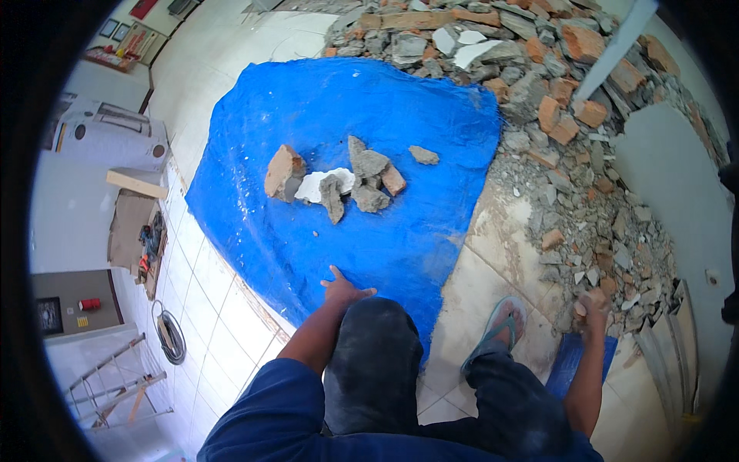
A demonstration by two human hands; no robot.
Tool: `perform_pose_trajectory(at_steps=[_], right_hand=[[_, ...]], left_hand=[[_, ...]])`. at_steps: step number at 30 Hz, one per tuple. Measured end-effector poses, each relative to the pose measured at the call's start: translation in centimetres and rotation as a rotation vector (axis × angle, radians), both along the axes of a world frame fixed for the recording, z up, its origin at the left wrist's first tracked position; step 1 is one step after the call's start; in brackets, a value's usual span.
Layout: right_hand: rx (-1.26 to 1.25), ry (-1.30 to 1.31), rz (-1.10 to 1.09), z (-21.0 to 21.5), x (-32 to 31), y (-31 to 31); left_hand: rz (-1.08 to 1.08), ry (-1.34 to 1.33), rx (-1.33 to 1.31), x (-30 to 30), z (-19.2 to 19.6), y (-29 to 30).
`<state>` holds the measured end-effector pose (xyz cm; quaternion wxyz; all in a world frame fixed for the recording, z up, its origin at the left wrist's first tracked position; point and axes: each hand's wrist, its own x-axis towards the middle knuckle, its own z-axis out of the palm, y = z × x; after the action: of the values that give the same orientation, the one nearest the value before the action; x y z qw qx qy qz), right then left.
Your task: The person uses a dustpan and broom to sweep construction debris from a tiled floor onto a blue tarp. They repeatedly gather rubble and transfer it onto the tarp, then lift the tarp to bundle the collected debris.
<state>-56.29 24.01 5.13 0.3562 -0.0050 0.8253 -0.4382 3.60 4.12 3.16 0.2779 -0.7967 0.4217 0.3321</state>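
Observation:
A blue tarp (400,246) lies spread on the tiled floor in front of me. Near its middle sit several broken chunks: a brick lump (282,165), a white piece (312,187), grey concrete lumps (369,163) and a smaller stone (423,155) apart to the right. My left hand (346,290) is over the tarp's near edge beside my knee, fingers spread and holding nothing. Off to the right, my right hand (593,306) is closed at the near end of the rubble pile (566,181); what its fingers hold is too unclear to name.
Broken brick and concrete extend along the far and right sides. A pale pole (616,50) slants over the rubble, beside a grey-white panel (677,177). At left are a coiled cable (171,337), tools on cardboard (150,242) and a metal frame (115,385).

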Motion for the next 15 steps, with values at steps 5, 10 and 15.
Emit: perform_pose_trajectory(at_steps=[5, 10, 15], right_hand=[[-0.153, -0.459, 0.42, 1.1, 10.7, -13.5], [-0.356, -0.614, 0.917, 6.8, 24.0, -25.5], [-0.475, 0.203, 1.186, 7.6, 25.5, -27.2]], left_hand=[[0.03, -0.023, 0.032, -0.2, 0.0, -0.2], [0.078, 0.035, -0.047, -0.3, -0.1, 0.2], [0.013, 0.05, -0.098, 0.3, -1.1, 0.8]])
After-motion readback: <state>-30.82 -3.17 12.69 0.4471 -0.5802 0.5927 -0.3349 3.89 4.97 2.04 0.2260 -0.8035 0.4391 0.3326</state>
